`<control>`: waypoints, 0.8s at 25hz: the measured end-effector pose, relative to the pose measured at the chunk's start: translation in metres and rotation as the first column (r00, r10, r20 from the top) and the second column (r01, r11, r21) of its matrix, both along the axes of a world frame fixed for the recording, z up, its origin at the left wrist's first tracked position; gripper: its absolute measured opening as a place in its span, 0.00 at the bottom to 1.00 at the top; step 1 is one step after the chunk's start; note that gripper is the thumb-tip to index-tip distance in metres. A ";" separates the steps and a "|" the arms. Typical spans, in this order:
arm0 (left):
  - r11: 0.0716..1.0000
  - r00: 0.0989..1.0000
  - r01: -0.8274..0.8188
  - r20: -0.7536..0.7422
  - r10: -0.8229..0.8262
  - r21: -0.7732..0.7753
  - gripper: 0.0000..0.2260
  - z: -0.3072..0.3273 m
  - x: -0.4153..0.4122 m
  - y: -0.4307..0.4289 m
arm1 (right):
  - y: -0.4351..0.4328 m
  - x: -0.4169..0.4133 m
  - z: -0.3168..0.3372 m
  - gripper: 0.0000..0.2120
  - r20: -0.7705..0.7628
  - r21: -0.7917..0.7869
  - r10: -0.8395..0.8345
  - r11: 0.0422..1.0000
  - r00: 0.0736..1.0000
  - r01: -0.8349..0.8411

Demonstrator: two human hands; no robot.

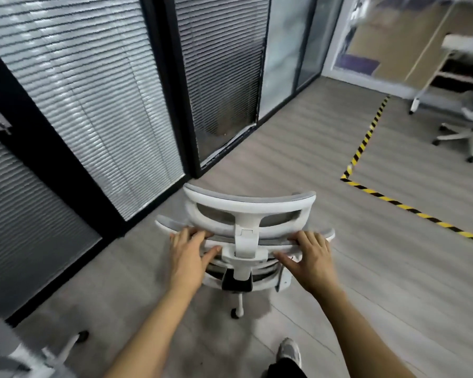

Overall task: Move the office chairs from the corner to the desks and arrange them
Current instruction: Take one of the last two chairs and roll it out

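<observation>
A white office chair [246, 211] with grey mesh stands in front of me on the wood-look floor, its back and headrest facing me. My left hand [187, 255] grips the top edge of the backrest left of the headrest post. My right hand [309, 257] grips the same edge on the right side. One castor of the chair shows below the seat. A second white chair [464, 129] stands at the far right beside a white desk [453, 50]. Part of a third chair's base [63, 350] shows at the bottom left.
A glass wall with black frames and closed blinds [93, 105] runs along the left. Yellow-black tape [366, 137] marks a line on the floor to the right. My shoe [288, 350] is at the bottom, behind the chair.
</observation>
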State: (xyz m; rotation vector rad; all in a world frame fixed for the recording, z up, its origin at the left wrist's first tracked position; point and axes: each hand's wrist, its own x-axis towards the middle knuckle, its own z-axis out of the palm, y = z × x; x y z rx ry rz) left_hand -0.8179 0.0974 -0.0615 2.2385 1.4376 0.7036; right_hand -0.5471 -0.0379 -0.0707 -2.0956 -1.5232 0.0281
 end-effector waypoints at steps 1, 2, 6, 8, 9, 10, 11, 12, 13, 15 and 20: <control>0.999 0.999 0.038 0.002 -0.038 -0.011 0.16 -0.001 0.024 -0.003 | -0.013 0.018 -0.002 0.22 -0.006 0.004 -0.044 0.999 0.999 0.044; 0.997 0.997 0.080 0.008 -0.080 -0.021 0.17 -0.003 0.053 -0.007 | -0.028 0.039 -0.005 0.22 -0.021 0.013 -0.095 0.995 0.995 0.095; 0.973 0.972 0.232 0.021 -0.232 0.010 0.14 -0.005 0.169 -0.027 | -0.079 0.130 -0.008 0.23 -0.053 0.080 -0.250 0.964 0.967 0.254; 0.955 0.953 0.297 0.051 -0.298 0.016 0.14 -0.005 0.238 -0.038 | -0.103 0.186 -0.005 0.22 -0.051 0.090 -0.317 0.943 0.947 0.320; 0.946 0.944 0.324 0.061 -0.324 0.006 0.15 -0.005 0.272 -0.044 | -0.115 0.214 -0.002 0.22 -0.053 0.084 -0.350 0.932 0.935 0.354; 0.936 0.934 0.351 0.068 -0.350 -0.003 0.16 -0.005 0.307 -0.049 | -0.127 0.241 0.000 0.22 -0.061 0.078 -0.385 0.918 0.921 0.389; 0.926 0.924 0.376 0.074 -0.375 -0.004 0.17 -0.005 0.341 -0.055 | -0.139 0.268 0.002 0.21 -0.070 0.071 -0.411 0.907 0.909 0.416; 0.914 0.911 0.405 0.081 -0.404 -0.006 0.18 -0.005 0.380 -0.063 | -0.154 0.299 0.002 0.21 -0.079 0.058 -0.437 0.895 0.896 0.442; 0.899 0.896 0.437 0.092 -0.434 -0.008 0.19 -0.006 0.415 -0.070 | -0.166 0.327 0.002 0.22 -0.077 0.042 -0.462 0.884 0.884 0.466; 0.867 0.862 0.498 0.107 -0.495 -0.008 0.18 -0.005 0.483 -0.082 | -0.188 0.384 0.000 0.23 -0.079 0.008 -0.510 0.859 0.857 0.512; 0.779 0.770 0.627 0.137 -0.623 0.023 0.18 -0.007 0.654 -0.110 | -0.241 0.518 -0.009 0.24 -0.069 0.029 -0.634 0.770 0.770 0.637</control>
